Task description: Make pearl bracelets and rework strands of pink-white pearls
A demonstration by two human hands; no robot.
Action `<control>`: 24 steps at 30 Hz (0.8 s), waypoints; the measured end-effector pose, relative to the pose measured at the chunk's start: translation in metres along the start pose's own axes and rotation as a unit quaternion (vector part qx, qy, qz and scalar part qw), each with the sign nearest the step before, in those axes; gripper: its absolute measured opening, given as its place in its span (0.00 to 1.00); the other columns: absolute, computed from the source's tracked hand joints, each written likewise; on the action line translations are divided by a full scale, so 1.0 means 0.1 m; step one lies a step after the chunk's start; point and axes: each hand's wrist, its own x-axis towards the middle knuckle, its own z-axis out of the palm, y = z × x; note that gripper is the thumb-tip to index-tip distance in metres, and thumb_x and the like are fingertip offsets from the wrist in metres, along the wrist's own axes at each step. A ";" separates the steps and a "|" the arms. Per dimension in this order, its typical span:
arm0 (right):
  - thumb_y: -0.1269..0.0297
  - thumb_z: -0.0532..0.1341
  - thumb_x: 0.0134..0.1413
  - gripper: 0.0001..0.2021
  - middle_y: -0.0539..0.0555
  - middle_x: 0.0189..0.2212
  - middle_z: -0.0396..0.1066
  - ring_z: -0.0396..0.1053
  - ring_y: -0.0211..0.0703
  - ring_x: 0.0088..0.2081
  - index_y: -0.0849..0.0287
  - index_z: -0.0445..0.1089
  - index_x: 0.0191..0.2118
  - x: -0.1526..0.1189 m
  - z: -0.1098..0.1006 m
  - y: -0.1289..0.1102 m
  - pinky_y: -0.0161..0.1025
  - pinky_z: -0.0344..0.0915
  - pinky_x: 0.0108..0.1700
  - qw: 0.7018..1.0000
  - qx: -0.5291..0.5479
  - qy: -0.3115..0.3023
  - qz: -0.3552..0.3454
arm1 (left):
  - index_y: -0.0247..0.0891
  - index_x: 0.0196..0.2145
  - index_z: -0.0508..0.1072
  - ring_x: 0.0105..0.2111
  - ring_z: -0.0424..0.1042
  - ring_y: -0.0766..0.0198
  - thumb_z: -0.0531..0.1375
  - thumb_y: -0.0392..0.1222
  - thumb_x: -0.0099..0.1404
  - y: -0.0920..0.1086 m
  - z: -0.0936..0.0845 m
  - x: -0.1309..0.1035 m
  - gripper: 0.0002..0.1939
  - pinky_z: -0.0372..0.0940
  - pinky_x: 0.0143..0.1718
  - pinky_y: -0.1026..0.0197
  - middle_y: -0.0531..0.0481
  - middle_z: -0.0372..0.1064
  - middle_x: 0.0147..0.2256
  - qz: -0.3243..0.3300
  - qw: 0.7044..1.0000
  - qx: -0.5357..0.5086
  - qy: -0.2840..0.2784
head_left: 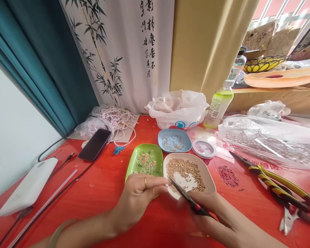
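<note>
Near the front of the trays, my left hand point(142, 194) is pinched at the fingertips, beside the tip of dark pliers; what it holds is too small to make out. My right hand point(212, 210) grips the pliers point(187, 198), their jaws pointing up and left to my left fingertips. Under the pliers' tip lies a cream tray point(210, 182) of gold beads. A green tray point(130, 165) with small gold pieces sits to its left, partly behind my left hand. Behind them is a blue tray point(160, 139) with small metal pieces.
A round clear lid point(204, 148), red beads point(227, 176) and yellow-black pliers point(279, 186) lie to the right. A bottle point(218, 108) and plastic bag point(179, 110) stand behind. At left are a black phone point(95, 144), pearl strands point(119, 120), a white power bank point(28, 186) and cables.
</note>
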 end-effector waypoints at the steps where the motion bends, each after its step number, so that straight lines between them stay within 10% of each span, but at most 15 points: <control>1: 0.62 0.50 0.48 0.16 0.53 0.27 0.67 0.63 0.42 0.31 0.60 0.71 0.39 0.00 0.00 0.00 0.38 0.63 0.36 1.000 0.002 0.000 -0.004 | 0.39 0.31 0.78 0.23 0.71 0.70 0.61 0.36 0.56 0.00 0.00 0.00 0.06 0.66 0.26 0.72 0.52 0.74 0.24 0.004 1.000 0.003 0.001; 17: 0.76 0.47 0.44 0.10 0.51 0.21 0.67 0.62 0.36 0.21 0.58 0.63 0.25 0.04 0.10 0.17 0.31 0.60 0.24 0.964 -0.189 0.081 -0.168 | 0.36 0.30 0.77 0.22 0.69 0.69 0.59 0.39 0.57 -0.01 0.00 -0.03 0.07 0.65 0.24 0.70 0.50 0.73 0.23 0.045 0.996 0.072 0.017; 24: 0.74 0.48 0.49 0.15 0.55 0.25 0.68 0.66 0.45 0.23 0.65 0.63 0.43 0.09 0.28 0.46 0.38 0.61 0.21 0.780 -0.470 0.316 -0.265 | 0.37 0.29 0.78 0.24 0.68 0.67 0.59 0.43 0.57 0.00 0.02 -0.07 0.09 0.64 0.23 0.68 0.50 0.73 0.24 -0.068 0.994 0.081 0.008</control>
